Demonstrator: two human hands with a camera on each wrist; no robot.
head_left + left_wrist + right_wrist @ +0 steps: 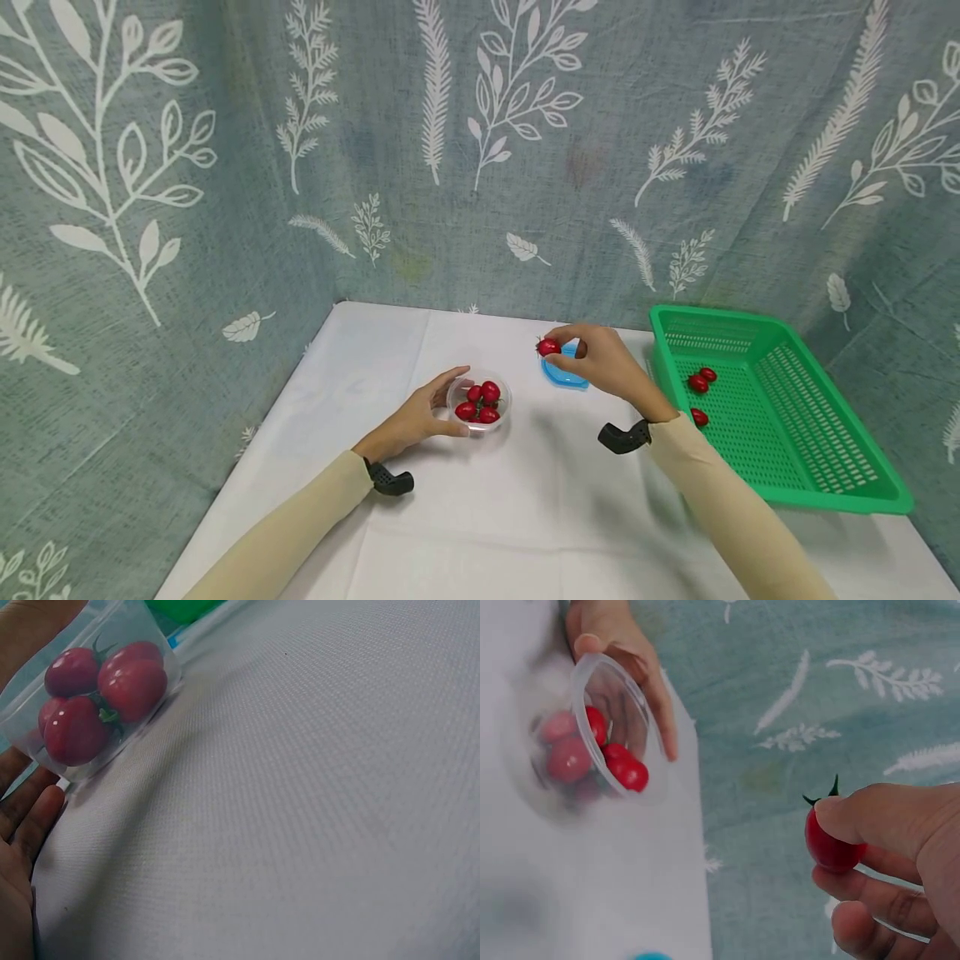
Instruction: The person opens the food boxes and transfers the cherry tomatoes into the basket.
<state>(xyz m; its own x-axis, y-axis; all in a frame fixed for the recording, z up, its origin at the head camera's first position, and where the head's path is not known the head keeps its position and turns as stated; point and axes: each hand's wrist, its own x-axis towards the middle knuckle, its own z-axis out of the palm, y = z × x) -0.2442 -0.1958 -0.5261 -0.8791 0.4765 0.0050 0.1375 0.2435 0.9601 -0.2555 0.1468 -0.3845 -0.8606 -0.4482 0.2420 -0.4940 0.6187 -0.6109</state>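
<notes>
A clear round plastic tub [504, 408] with several cherry tomatoes [79, 731] inside stands on the white cloth. My left hand [422, 419] holds it from the left, thumb at the near side and fingers round the far side. Between thumb and fingers of my right hand [603, 360] is pinched one red cherry tomato [832, 841] with a green stem end. This hand is raised over a blue lid [564, 380], which it partly hides. In the right wrist view, the tub's rim [580, 697] has the left thumb against it.
On the right stands a green plastic basket [798, 502] with a few cherry tomatoes [699, 383] near its left wall; the right forearm crosses its near left corner. A patterned grey-green curtain [465, 233] hangs behind and to the sides of the cloth-covered table [480, 533].
</notes>
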